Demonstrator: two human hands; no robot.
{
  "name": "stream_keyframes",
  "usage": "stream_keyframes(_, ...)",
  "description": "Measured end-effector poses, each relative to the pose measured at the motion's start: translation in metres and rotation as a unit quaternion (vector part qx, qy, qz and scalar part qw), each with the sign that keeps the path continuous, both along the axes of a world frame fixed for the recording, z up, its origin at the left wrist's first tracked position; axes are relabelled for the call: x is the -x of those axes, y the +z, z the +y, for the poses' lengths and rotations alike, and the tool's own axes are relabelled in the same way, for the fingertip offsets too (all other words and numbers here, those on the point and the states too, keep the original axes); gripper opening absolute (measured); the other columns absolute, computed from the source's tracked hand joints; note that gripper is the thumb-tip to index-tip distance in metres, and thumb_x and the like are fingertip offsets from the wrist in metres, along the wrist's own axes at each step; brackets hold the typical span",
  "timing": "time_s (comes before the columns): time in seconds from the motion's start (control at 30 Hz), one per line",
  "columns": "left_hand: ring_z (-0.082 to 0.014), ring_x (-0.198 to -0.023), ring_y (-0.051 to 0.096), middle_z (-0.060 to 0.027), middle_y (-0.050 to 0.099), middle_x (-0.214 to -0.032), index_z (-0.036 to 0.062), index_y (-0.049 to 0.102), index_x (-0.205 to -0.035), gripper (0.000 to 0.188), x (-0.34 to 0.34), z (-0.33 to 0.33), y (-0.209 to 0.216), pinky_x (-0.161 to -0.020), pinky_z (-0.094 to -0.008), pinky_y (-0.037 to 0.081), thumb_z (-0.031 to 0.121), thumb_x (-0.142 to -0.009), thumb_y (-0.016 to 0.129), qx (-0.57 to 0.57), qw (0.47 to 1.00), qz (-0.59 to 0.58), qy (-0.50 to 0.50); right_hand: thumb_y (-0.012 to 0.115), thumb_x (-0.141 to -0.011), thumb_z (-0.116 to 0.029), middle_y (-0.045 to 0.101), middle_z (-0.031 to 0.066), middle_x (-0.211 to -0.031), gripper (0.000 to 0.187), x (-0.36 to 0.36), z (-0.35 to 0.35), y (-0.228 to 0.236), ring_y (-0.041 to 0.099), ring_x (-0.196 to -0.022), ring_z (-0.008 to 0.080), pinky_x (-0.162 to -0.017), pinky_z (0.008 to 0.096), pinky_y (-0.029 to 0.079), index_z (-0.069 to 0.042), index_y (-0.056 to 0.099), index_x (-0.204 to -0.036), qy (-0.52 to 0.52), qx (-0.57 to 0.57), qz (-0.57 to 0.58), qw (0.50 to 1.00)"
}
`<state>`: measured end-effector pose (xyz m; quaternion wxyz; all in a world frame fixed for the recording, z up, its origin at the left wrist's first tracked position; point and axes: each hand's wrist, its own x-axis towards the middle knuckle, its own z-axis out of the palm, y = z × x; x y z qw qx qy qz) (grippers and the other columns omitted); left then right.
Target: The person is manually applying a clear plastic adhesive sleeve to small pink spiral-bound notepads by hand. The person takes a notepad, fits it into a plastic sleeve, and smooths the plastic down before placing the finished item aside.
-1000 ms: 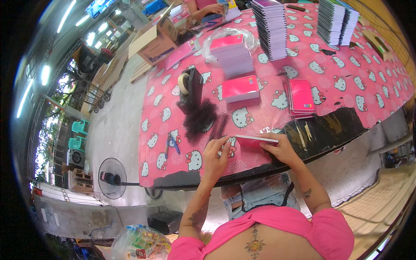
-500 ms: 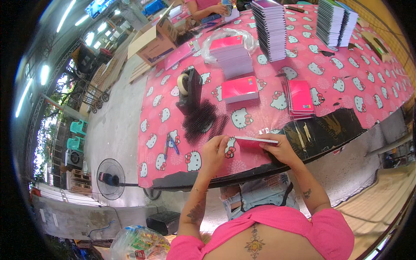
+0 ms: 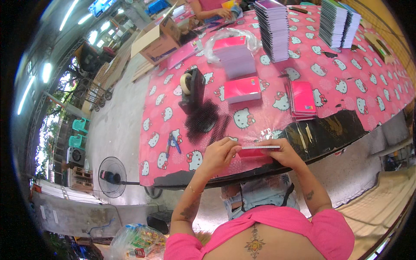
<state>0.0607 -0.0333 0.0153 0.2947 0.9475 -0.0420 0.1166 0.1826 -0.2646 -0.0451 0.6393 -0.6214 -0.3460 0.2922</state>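
Note:
Edge-on above the table's near side is a thin pink-covered notebook point(image 3: 255, 152). My right hand point(image 3: 281, 151) grips its right end, thumb and fingers on either side. At its left end my left hand point(image 3: 221, 154) is closed, thumb and fingertips pinched together. Whatever that pinch holds is too small to make out. Beyond my left hand lies a tangled heap of black binding coils point(image 3: 201, 121), with more coils point(image 3: 220, 130) beside it. Farther out are a pink-topped stack of unbound pages point(image 3: 242, 89) and a small pile of spiral-bound pink notebooks point(image 3: 302, 99).
A black tape dispenser point(image 3: 192, 91) and blue pens point(image 3: 174, 143) are on the left. Toward the back stand a tall pink-topped paper stack point(image 3: 235, 56), tall notebook stacks point(image 3: 272, 32) and a cardboard box point(image 3: 156, 41). Across the table, another person's hand point(image 3: 223, 13) handles something.
My left hand has shifted slightly right and toward me, its fingers curling more at the notebook's end. The notebook has tilted nearly level. The view has moved slightly.

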Motion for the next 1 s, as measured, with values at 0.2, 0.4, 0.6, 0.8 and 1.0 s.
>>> stream_keyframes(0.2,-0.0358,-0.114,0.051,-0.0180,0.051,-0.123,0.0044,0.052,-0.126,0.052,-0.002,-0.021,0.000,-0.095,-0.0504,0.038,0.037,-0.088,0.067,-0.178,0.977,-0.082,0.088,0.067,-0.089,-0.002,0.070,0.0031,-0.101,0.028,0.012,0.006,0.007,0.060,-0.092,0.0082,-0.082,0.0250,0.049,-0.001,0.069,-0.117,-0.035,-0.040,0.035,0.998)
stream_keyframes(0.4,-0.0382,-0.143,0.028,-0.0213,0.035,-0.150,-0.0050,0.035,-0.145,0.074,0.027,-0.058,-0.048,-0.115,-0.0612,0.006,0.047,-0.095,0.052,-0.245,0.949,-0.127,0.153,0.067,-0.090,-0.004,0.072,0.0060,-0.105,0.028,0.024,0.008,0.006,0.062,-0.096,0.0097,-0.085,0.0264,0.050,-0.001,0.068,-0.118,-0.090,-0.043,-0.001,0.995)
stream_keyframes(0.6,-0.0222,-0.103,0.061,-0.0049,0.066,-0.104,0.0112,0.063,-0.111,0.025,0.009,-0.010,-0.004,-0.112,-0.0550,0.019,0.023,-0.089,0.065,-0.115,0.990,-0.066,0.052,0.067,-0.090,-0.004,0.072,0.0060,-0.107,0.029,0.019,0.008,-0.004,0.062,-0.096,0.0093,-0.086,0.0266,0.050,-0.002,0.068,-0.119,-0.042,-0.028,-0.003,0.999)
stream_keyframes(0.8,-0.0344,-0.145,0.024,-0.0194,0.035,-0.151,0.0015,0.043,-0.140,0.063,0.010,-0.049,-0.007,-0.113,-0.0643,0.000,0.045,-0.095,0.051,-0.279,0.946,-0.069,0.147,0.066,-0.090,-0.003,0.071,0.0056,-0.106,0.029,0.025,0.006,0.020,0.062,-0.097,0.0097,-0.087,0.0266,0.050,-0.001,0.068,-0.119,-0.076,-0.080,0.033,0.993)
stream_keyframes(1.0,-0.0386,-0.150,0.004,-0.0245,0.011,-0.161,-0.0052,0.021,-0.151,0.088,0.009,-0.047,-0.033,-0.112,-0.0656,-0.007,0.059,-0.095,0.040,-0.315,0.924,-0.099,0.190,0.068,-0.090,-0.005,0.071,0.0056,-0.106,0.030,0.029,0.009,0.005,0.061,-0.096,0.0095,-0.087,0.0263,0.050,0.000,0.067,-0.119,-0.094,-0.069,0.053,0.992)
